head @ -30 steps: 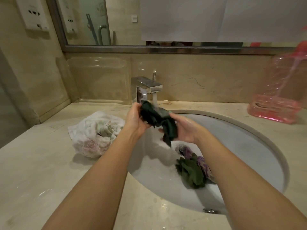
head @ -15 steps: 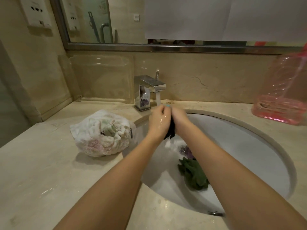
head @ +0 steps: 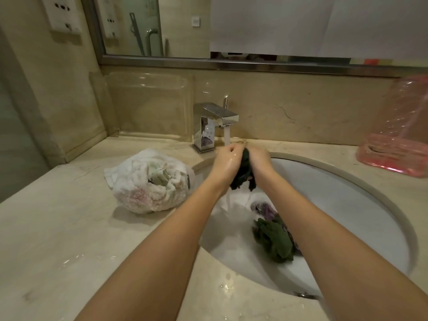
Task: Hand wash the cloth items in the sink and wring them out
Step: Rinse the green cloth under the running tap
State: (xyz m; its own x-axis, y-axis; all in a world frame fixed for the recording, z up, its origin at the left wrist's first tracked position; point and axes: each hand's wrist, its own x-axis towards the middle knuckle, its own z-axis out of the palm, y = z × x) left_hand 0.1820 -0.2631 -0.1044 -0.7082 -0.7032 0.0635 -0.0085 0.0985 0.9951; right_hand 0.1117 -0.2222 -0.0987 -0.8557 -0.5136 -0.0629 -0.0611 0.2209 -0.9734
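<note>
Head view looks down on two bare forearms that reach over a white sink (head: 347, 193). The left hand (head: 228, 162) and the right hand (head: 259, 162) are close together just under the faucet (head: 215, 123). Both have the fingers curled and grip one dark cloth (head: 243, 174) between them. The cloth is bunched up, and its lower ends hang down out of the hands, above the basin. The skin of the left hand shines with wet.

A stream of water (head: 227, 135) runs from the faucet and falls just behind the hands. I cannot tell if it touches the cloth.

Lower in the basin lies a green cloth (head: 274, 239) in a crumpled heap, partly hidden behind the right forearm. A purple cloth (head: 268, 210) lies just beside it, nearer to the faucet, and the two seem to touch.

On the beige counter (head: 58, 228), left of the sink, sits a thin plastic bag (head: 150, 181) full of pale cloths. At the far right stands a pink plastic container (head: 398, 135). Some drops of water lie on the counter near the front rim of the sink. A clear tray (head: 148, 103) leans against the wall behind the bag, and a mirror (head: 162, 24) hangs above it.
</note>
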